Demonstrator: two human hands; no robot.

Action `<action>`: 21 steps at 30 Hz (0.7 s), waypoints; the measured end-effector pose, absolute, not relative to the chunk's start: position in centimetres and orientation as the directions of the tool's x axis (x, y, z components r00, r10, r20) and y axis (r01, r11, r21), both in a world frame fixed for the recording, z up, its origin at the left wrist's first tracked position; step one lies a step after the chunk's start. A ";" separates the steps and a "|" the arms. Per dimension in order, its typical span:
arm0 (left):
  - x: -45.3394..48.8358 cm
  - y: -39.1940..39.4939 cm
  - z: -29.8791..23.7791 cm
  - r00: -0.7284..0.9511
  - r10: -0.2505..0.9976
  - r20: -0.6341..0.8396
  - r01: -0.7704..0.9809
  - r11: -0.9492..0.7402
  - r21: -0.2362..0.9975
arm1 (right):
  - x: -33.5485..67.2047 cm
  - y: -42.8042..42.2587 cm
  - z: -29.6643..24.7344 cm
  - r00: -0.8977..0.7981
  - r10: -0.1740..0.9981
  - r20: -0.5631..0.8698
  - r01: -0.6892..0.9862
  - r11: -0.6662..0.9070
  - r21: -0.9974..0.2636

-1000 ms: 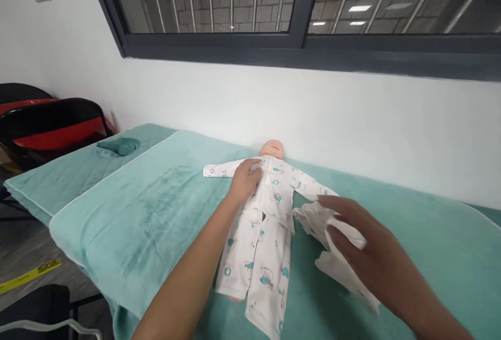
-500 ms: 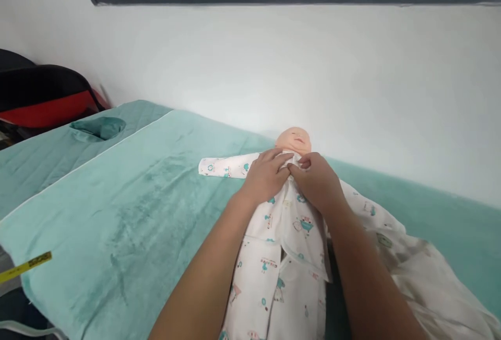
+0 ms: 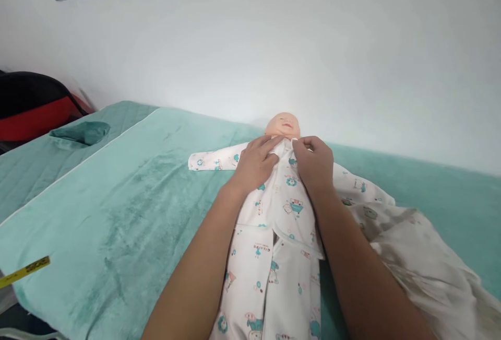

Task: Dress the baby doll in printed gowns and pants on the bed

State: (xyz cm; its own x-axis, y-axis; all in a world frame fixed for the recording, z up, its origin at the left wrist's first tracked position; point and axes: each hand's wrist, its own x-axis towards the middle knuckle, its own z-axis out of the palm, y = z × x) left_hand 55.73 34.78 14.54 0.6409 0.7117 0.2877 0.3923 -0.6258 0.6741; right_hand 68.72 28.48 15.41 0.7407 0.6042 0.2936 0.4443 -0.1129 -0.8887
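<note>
A baby doll (image 3: 282, 124) lies on its back on a teal towel (image 3: 129, 209), dressed in a white printed sleepsuit (image 3: 282, 214). My left hand (image 3: 254, 161) rests on the suit's chest just left of the collar, fingers pressing the cloth. My right hand (image 3: 314, 161) pinches the collar edge of the sleepsuit just below the doll's chin. The two hands sit side by side, almost touching. The doll's left sleeve stretches out flat to the left.
A crumpled white cloth (image 3: 426, 261) lies to the right of the doll. A small dark-green cloth (image 3: 78, 133) sits on the bed at the far left. Black and red chairs (image 3: 35, 105) stand at the left edge. A white wall rises right behind the bed.
My right hand left the white cloth and came up to the doll's collar beside my left hand. The view dropped and moved closer; the hands have since parted slightly at the neckline.
</note>
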 end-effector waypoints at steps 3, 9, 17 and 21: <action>55.3 34.4 14.4 0.620 0.718 0.317 0.342 -0.611 0.714 | 67.7 27.5 15.1 0.780 0.554 0.291 0.412 -0.106 -0.905; 52.7 31.7 13.4 0.587 0.702 0.404 0.223 -0.620 0.753 | 65.6 23.9 14.0 0.815 0.490 0.310 0.393 -0.073 -0.917; 51.9 31.5 13.3 0.643 0.648 0.408 0.231 -0.672 0.703 | 64.1 22.0 15.0 0.501 0.792 0.348 0.709 -0.145 -0.690; 52.0 31.8 13.3 0.653 0.644 0.398 0.238 -0.674 0.700 | 64.2 22.6 15.7 0.483 0.811 0.331 0.756 -0.195 -0.624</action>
State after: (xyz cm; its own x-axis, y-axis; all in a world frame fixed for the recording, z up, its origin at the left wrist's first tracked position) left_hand 52.04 31.76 13.26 0.6528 0.6444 0.3982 0.2382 -0.6737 0.6996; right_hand 64.16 22.62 15.73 0.4828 0.8107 0.3311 0.7563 -0.1953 -0.6244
